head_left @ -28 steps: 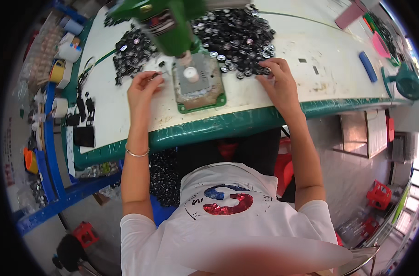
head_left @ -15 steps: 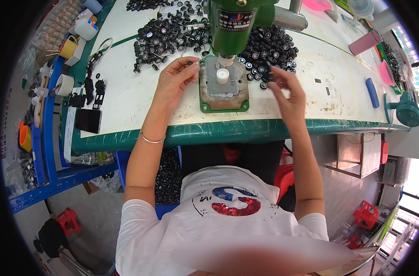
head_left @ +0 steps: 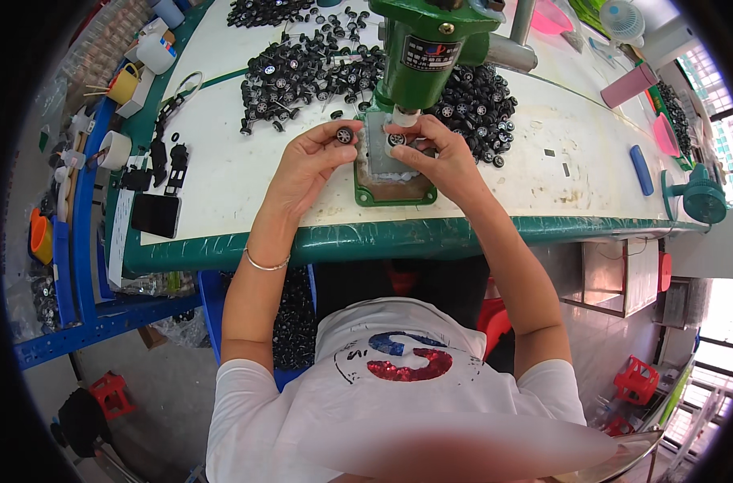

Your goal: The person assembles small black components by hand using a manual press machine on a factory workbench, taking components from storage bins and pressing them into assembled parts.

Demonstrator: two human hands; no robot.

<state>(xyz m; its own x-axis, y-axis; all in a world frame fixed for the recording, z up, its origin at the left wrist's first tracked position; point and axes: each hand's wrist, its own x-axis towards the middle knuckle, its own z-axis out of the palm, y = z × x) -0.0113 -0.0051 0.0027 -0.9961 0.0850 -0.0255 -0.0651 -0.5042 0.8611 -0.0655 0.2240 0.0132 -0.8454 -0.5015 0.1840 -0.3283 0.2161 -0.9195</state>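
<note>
As we look down at the tabletop (head_left: 213, 197), both hands are apart, working above its near edge, each pinching a small black wheel between thumb and fingers. The left hand (head_left: 306, 165) grips its wheel (head_left: 345, 135), spoked face up, just left of the press base (head_left: 395, 191). The right hand (head_left: 449, 161) is clamped on a second wheel (head_left: 396, 140) over that base, just below the ram of the green press (head_left: 424, 52); we cannot tell whether this wheel touches anything underneath. Behind the left hand, toward the far edge, we see a heap of wheels on axles (head_left: 282, 84); another pile of wheels (head_left: 478, 109) lies right of the press. A dark phone (head_left: 155, 215) rests at the near left corner, and a blue bar (head_left: 641, 169) lies toward the right edge.
</note>
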